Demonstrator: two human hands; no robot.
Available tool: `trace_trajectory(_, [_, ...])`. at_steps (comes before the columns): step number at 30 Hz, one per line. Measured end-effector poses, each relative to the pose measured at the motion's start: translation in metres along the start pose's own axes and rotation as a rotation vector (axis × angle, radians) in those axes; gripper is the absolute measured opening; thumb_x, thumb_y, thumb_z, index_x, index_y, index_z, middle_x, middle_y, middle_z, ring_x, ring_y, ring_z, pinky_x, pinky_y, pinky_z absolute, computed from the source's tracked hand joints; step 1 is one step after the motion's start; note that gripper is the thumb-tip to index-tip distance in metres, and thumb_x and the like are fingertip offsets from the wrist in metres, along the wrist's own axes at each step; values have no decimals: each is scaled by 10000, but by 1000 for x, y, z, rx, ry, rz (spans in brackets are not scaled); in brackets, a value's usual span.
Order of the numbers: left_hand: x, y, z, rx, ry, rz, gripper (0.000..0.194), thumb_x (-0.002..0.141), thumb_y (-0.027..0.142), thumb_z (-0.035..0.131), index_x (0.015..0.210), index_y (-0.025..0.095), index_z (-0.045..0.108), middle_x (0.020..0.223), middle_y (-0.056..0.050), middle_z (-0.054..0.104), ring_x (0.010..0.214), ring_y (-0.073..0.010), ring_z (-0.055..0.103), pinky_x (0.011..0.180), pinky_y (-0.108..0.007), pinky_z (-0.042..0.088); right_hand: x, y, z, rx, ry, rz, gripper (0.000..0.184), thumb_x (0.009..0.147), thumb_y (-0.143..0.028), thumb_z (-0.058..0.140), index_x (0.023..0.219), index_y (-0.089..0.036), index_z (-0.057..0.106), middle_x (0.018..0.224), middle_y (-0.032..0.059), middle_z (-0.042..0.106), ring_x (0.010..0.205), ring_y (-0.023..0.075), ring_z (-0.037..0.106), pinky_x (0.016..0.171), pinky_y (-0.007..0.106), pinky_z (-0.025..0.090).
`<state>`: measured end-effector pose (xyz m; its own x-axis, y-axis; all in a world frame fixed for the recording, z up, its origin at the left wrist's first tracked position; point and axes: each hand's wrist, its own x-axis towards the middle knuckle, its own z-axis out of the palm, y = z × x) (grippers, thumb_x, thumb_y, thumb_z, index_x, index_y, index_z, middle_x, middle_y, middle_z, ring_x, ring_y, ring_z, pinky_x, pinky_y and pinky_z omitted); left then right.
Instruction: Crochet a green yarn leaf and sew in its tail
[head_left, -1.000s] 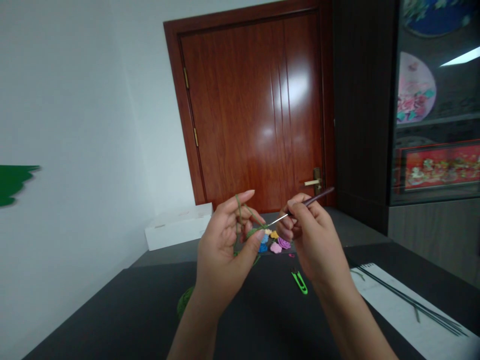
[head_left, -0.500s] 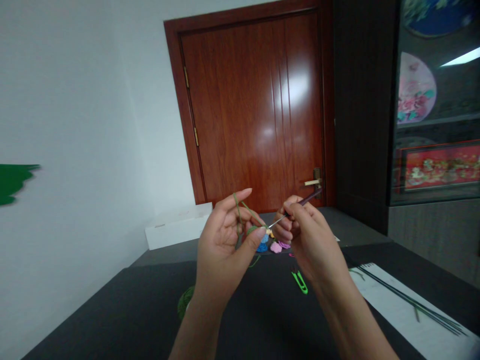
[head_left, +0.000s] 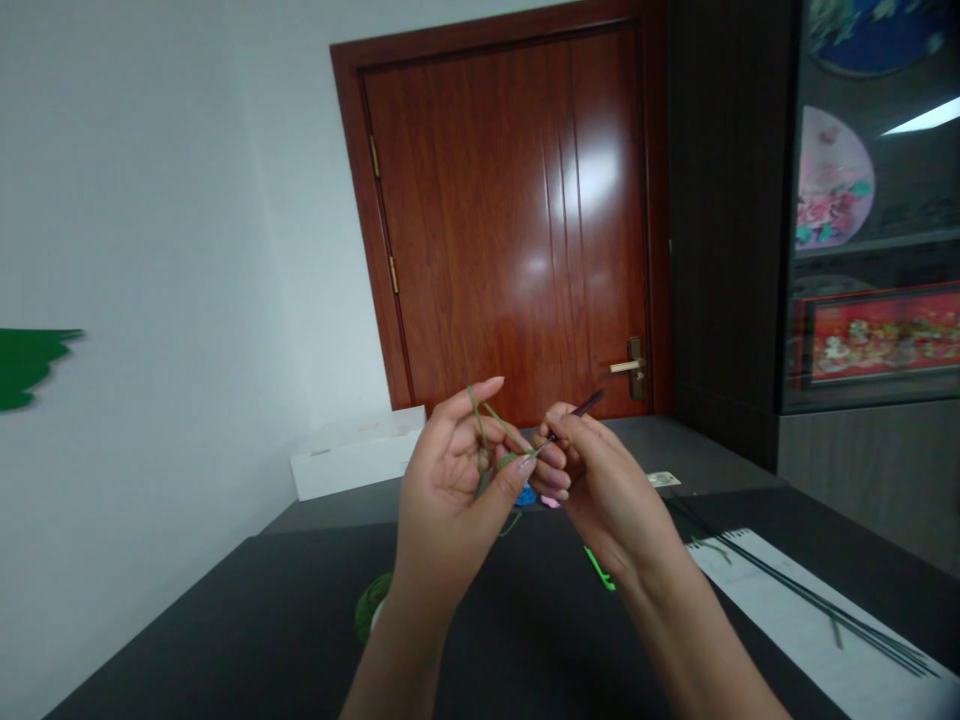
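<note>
Now, beyond the dark table [head_left: 300,620], the brown door [head_left: 487,200] stands shut. The right hand [head_left: 611,490] has just come in beside the left hand [head_left: 442,490], bringing the hook [head_left: 589,403] lower and its metal end right up to the work. Right fingers are closed around the hook; left thumb and fingers pinch the small green piece [head_left: 507,461], the forefinger raised with yarn [head_left: 475,405] over it. So the green piece is between the two hands, above the table, with the hook at its edge. The left forearm partly covers the green ball [head_left: 367,605], and the right one cuts off part of the green snips [head_left: 599,570]. Only bits of the blue flower [head_left: 527,495] and pink flower [head_left: 550,502] show, and whether the hook's tip has caught a loop is too small to tell
</note>
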<state>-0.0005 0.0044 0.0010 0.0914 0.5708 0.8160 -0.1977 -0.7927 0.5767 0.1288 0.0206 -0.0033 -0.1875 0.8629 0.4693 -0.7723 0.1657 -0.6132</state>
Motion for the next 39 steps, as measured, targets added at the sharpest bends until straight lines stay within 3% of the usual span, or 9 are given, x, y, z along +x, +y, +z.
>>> trace_trajectory(5, [1,2,0,-85,-5,-84,566,830,68,745,1345,193,548,836,-5,698,804,-139,697,703,-230,600,7,0,-3,226,-69,213,209,760,-224,747,665,-157,574,562,-96,357,442,32,254,384,118,301])
trace_trajectory(13, [2,7,1,-222,65,-237,819,771,23,786,1476,155,390,794,13,714,757,-123,689,745,-242,605,9,4,-6,318,-35,273,190,712,-184,791,681,-133,610,570,-89,420,434,13,267,360,92,265])
trace_trajectory(19, [2,7,4,-251,41,-211,963,784,56,774,1559,246,235,752,24,714,731,-179,717,676,-304,622,7,3,-9,64,-57,143,255,778,-294,798,702,-162,593,624,-54,506,487,40,367,405,132,263])
trace_trajectory(24, [2,2,0,-213,26,-192,929,776,92,797,1543,282,307,770,13,713,746,-183,716,704,-310,621,5,1,-11,-59,-90,81,306,789,-349,820,715,-179,578,662,-45,549,543,61,438,466,152,321])
trace_trajectory(28, [1,1,-3,-156,43,-176,885,764,87,816,1511,302,392,761,28,699,695,-131,674,676,-233,584,5,7,-10,-190,-138,-227,258,770,-321,853,756,-204,623,841,-19,652,771,107,607,697,211,487])
trace_trajectory(31, [0,3,-2,-143,45,-166,833,769,87,820,1477,314,445,789,29,709,725,-117,673,702,-213,578,4,11,-10,-274,-114,-377,187,802,-310,833,798,-215,672,877,-2,701,853,136,663,814,266,519])
trace_trajectory(35, [1,3,-1,-103,82,-145,759,767,95,828,1427,274,500,800,11,735,768,-135,699,725,-224,582,6,13,-13,-291,-16,-407,160,815,-313,825,834,-227,692,848,-5,737,831,141,696,814,273,528])
trace_trajectory(39, [1,4,-1,-91,141,-224,736,765,97,825,1417,197,500,817,-23,756,731,-125,684,670,-201,556,9,14,-15,-251,29,-407,176,804,-325,832,827,-230,686,820,-16,741,798,127,697,782,253,526])
